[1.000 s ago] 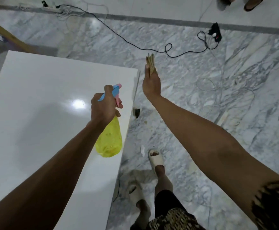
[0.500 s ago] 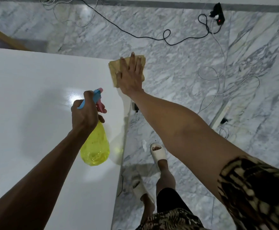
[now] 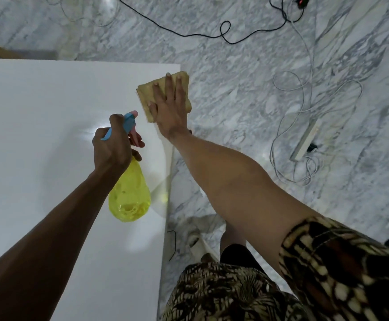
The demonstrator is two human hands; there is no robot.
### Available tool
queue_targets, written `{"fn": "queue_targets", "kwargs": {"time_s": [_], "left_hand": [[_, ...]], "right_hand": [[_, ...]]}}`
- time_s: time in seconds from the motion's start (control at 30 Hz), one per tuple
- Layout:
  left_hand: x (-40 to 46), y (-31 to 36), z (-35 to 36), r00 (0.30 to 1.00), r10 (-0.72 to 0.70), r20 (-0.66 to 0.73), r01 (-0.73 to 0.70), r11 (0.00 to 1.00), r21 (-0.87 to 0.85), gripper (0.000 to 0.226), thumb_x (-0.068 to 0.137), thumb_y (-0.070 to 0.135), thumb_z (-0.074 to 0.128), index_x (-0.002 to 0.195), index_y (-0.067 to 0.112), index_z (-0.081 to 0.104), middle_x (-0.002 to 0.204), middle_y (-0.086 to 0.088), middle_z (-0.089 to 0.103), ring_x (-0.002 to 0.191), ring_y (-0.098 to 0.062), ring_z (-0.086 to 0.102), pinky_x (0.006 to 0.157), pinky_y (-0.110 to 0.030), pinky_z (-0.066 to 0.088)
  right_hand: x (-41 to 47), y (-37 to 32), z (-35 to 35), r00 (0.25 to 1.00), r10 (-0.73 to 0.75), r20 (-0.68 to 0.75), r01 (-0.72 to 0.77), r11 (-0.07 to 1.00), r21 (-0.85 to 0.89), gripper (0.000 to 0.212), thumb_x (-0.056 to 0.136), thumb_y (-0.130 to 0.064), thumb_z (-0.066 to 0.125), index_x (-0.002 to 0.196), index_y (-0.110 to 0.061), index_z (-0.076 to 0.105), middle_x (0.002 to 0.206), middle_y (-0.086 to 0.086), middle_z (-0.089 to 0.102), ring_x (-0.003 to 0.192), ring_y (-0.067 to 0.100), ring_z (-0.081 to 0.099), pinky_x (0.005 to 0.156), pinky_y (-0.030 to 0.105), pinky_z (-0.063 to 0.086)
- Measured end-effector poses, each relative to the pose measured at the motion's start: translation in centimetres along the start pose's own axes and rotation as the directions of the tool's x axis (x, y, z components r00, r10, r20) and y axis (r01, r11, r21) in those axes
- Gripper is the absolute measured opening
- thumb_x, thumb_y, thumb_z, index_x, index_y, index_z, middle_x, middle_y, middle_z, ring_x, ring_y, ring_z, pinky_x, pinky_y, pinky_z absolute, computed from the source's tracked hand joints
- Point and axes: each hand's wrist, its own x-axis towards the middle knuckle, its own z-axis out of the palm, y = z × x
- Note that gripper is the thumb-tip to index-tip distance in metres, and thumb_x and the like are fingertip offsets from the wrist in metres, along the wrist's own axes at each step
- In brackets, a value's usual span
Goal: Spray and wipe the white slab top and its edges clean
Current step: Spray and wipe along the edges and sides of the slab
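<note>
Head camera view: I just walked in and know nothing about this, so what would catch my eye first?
Probably the bright yellow spray bottle with its blue and pink trigger, gripped by the left hand above the white slab. Next, the right hand pressing flat on a tan cloth at the slab's far right corner. Beyond that, black and white cables loop across the grey-veined marble floor.
</note>
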Motion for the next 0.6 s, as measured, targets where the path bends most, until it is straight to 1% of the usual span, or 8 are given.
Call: {"fn": "queue_targets", "kwargs": {"time_s": [0.1,0.17,0.23,0.33,0.4,0.43,0.6], "left_hand": [[-0.9,-0.6,-0.3,1.000,0.022,0.015,-0.022,1.000,0.008,0.044,0.100,0.042,0.038,0.100,0.017,0.074,0.067,-0.008,0.064,0.071,-0.025,0.070,0.046,-0.027,0.050],[-1.7,-1.2,-0.5,1.000,0.024,0.014,-0.024,1.000,0.008,0.045,0.104,0.039,0.037,0.107,0.014,0.074,0.069,-0.010,0.063,0.071,-0.025,0.070,0.046,-0.026,0.049],[-2.7,-1.9,-0.8,1.000,0.021,0.009,-0.021,1.000,0.014,0.045,0.108,0.037,0.036,0.109,0.010,0.072,0.070,-0.010,0.063,0.071,-0.025,0.070,0.045,-0.025,0.049],[-4.7,-3.2,-1.7,1.000,0.015,0.002,-0.015,1.000,0.014,0.043,0.110,0.035,0.036,0.101,0.013,0.072,0.071,-0.010,0.064,0.072,-0.025,0.071,0.045,-0.025,0.050],[-6.0,-4.1,-2.4,0.999,0.036,0.014,-0.037,0.999,0.029,0.044,0.111,0.034,0.034,0.092,0.018,0.070,0.071,-0.011,0.063,0.072,-0.025,0.070,0.048,-0.026,0.051],[-6.9,-4.7,-2.9,0.999,0.047,0.018,-0.047,0.998,0.032,0.044,0.110,0.034,0.033,0.090,0.020,0.070,0.071,-0.011,0.063,0.072,-0.025,0.070,0.049,-0.027,0.051],[-9.8,-8.0,-5.7,0.999,0.040,0.002,-0.040,0.999,0.020,0.044,0.104,0.042,0.034,0.099,0.018,0.071,0.073,-0.011,0.065,0.078,-0.029,0.071,0.047,-0.027,0.052]], "right_hand": [[-2.3,-0.2,0.3,1.000,-0.013,0.021,0.013,1.000,0.010,0.056,0.106,-0.043,0.028,0.157,-0.020,0.023,0.165,0.017,0.004,0.151,0.042,-0.002,0.122,0.050,0.003],[-3.6,-0.4,0.3,0.999,-0.017,0.036,0.016,1.000,0.012,0.057,0.106,-0.043,0.028,0.157,-0.020,0.022,0.166,0.017,0.004,0.151,0.042,-0.003,0.122,0.051,0.004],[-5.0,-0.8,0.5,0.998,-0.033,0.046,0.033,0.999,0.005,0.058,0.106,-0.044,0.027,0.158,-0.019,0.020,0.166,0.015,0.004,0.151,0.042,-0.003,0.122,0.051,0.004],[-7.8,-1.6,1.2,0.998,-0.036,0.056,0.037,0.999,-0.016,0.059,0.105,-0.044,0.027,0.158,-0.017,0.020,0.166,0.013,0.007,0.151,0.043,-0.002,0.122,0.052,0.005],[-9.9,-2.4,1.7,0.998,-0.030,0.049,0.031,0.999,-0.020,0.059,0.105,-0.044,0.028,0.157,-0.017,0.022,0.166,0.013,0.009,0.151,0.043,-0.001,0.122,0.053,0.005],[-11.2,-2.8,2.1,0.998,-0.033,0.048,0.034,0.999,-0.020,0.059,0.105,-0.044,0.028,0.157,-0.017,0.022,0.166,0.013,0.008,0.151,0.043,-0.002,0.122,0.053,0.005],[-16.5,-3.8,3.4,0.997,-0.058,0.050,0.059,0.998,-0.035,0.059,0.106,-0.043,0.027,0.157,-0.015,0.020,0.166,0.012,0.007,0.152,0.040,-0.002,0.123,0.051,0.001]]}}
